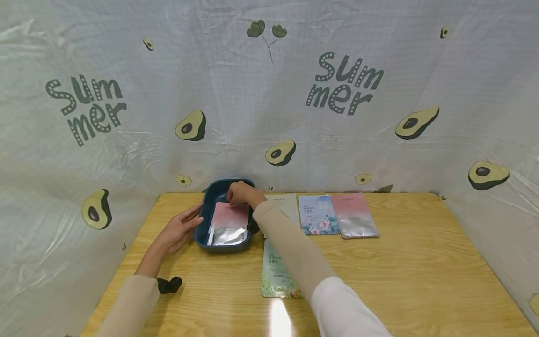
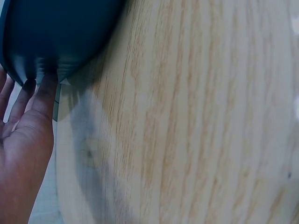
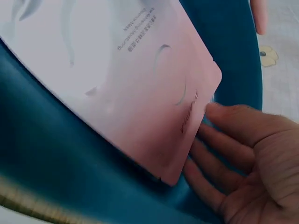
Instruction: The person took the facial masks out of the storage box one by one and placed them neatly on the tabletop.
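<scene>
Place type: a table station enclosed by curtaining. Pale, creased sheeting lines the back of the frame and both sides, closing off the view beyond. Its print shows avocados and "summer" lettering, upper left and upper right. A wood-grain table occupies the lower half. Whether home, office or studio cannot be determined.

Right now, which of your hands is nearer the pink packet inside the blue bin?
Right: the right hand is at the far edge of the pink packet, inside the blue bin; the left hand is farther off, at the bin's outer left side.
</scene>
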Demonstrator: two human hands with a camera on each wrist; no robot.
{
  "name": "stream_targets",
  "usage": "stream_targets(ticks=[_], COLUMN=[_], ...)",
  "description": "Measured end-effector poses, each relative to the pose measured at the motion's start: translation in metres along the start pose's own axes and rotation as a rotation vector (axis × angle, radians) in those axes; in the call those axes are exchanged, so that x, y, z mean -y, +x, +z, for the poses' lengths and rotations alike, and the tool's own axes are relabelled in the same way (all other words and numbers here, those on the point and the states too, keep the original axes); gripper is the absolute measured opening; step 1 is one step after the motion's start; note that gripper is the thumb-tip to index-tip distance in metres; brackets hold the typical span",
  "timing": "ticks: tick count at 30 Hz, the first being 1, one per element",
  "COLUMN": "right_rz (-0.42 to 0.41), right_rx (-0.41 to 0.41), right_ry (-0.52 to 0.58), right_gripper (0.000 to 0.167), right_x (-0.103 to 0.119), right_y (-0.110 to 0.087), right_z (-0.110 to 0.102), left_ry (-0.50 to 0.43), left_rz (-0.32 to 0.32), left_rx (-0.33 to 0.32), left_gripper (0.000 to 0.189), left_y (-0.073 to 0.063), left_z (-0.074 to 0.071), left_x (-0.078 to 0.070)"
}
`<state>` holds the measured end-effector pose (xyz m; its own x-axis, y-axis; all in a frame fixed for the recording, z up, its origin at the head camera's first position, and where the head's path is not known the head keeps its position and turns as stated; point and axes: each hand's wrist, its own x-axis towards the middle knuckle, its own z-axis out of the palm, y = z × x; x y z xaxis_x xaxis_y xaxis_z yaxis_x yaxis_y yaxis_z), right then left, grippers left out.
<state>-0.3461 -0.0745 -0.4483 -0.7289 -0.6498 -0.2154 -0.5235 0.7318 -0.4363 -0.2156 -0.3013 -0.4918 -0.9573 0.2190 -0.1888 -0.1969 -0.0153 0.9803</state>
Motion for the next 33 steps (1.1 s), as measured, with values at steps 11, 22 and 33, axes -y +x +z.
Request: stream_targets(ticks=[11, 22, 33], right_rz=[-0.021, -0.068, -0.229], right_rx=[-0.046, -0.013, 0.149], right_ry=[0.041, 0.095, 0.422], right_gripper=[0.019, 0.020, 0.036], right_x=[-0.004, -0.007, -0.023], right_y=[-0.004, 0.002, -0.016], right_z=[-0.005, -0.014, -0.026], left_ry=[0.007, -0.009, -0.019], left_rz=[0.011, 0.043, 0.011], left_rx=[0.004, 0.011, 0.005], left_gripper=[0.070, 0.070, 0.069], left_y=[0.004, 0.003, 0.002], left_z=[0.004, 0.000, 0.000], left_x=[0.000, 0.002, 0.003])
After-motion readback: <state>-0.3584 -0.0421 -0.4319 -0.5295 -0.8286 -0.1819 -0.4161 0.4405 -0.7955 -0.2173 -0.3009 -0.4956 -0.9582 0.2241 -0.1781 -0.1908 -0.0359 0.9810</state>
